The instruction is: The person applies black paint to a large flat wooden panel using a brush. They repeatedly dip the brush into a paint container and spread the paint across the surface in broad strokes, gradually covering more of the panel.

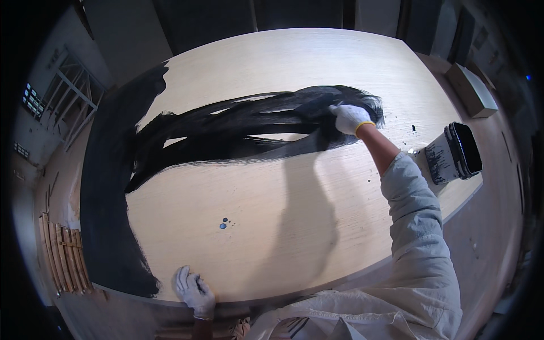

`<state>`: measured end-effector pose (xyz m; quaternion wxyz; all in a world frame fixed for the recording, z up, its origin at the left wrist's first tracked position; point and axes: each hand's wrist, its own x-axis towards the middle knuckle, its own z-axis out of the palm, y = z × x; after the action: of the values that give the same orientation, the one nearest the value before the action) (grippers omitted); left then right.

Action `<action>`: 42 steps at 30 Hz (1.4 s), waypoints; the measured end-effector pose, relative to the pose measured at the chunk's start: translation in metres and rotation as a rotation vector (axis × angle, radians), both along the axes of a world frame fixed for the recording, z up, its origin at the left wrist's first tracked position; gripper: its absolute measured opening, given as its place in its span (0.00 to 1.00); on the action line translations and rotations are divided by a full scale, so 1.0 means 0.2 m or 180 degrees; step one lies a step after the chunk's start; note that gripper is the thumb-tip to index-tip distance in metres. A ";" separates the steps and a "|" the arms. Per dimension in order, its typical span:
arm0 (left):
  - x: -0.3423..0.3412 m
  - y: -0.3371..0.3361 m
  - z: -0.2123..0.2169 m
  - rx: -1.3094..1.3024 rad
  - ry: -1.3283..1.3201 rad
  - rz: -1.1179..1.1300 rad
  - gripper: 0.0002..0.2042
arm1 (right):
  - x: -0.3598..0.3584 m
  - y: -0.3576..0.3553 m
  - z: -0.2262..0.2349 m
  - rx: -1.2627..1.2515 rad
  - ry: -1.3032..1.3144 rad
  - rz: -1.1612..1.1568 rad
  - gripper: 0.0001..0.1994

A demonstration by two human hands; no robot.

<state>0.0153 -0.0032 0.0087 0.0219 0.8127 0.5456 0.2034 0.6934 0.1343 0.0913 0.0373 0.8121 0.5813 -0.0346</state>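
Observation:
A large pale wood panel (243,190) lies flat in front of me, with wet black paint (221,141) streaked across its middle and a solid black band down its left side. My right hand (350,118), in a white glove with a yellow cuff, is closed at the right end of the streaks. Whatever it presses on the panel is black and blends with the paint, so I cannot make it out. Near the panel's front edge rests my left hand (195,293), also gloved, its fingers stretched out on the bare wood and nothing in them.
A paint-smeared bucket (445,158) with a dark inside stands on the panel's right edge. Blue-black drops (223,225) dot the bare wood. Beyond the panel are wooden poles (62,255) at left, a white metal frame (79,96) and a box (473,90) at right.

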 end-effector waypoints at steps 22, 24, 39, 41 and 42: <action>-0.02 0.02 -0.02 -0.0025 -0.0277 -0.0030 0.06 | -0.62 -0.20 -0.03 -0.0019 -0.0269 0.0431 0.23; -0.01 0.02 0.00 -0.0016 -0.0294 -0.0027 0.07 | -0.48 -0.04 0.01 -0.0114 -0.0341 0.0151 0.24; -0.01 0.05 0.03 0.0017 -0.0431 -0.0129 0.08 | -0.64 0.35 0.02 -0.0119 -0.0096 -0.0049 0.23; 0.01 0.07 0.03 0.0051 -0.0461 -0.0192 0.09 | -0.50 0.51 -0.04 -0.0052 -0.0176 -0.0022 0.22; 0.01 0.07 0.03 0.0062 -0.0457 -0.0175 0.09 | -0.50 0.60 -0.04 -0.0067 -0.0177 0.0077 0.22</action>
<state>0.0171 0.0110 0.0142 0.0586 0.8109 0.5182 0.2657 0.5927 0.2541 0.0827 0.0624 0.8052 0.5895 -0.0176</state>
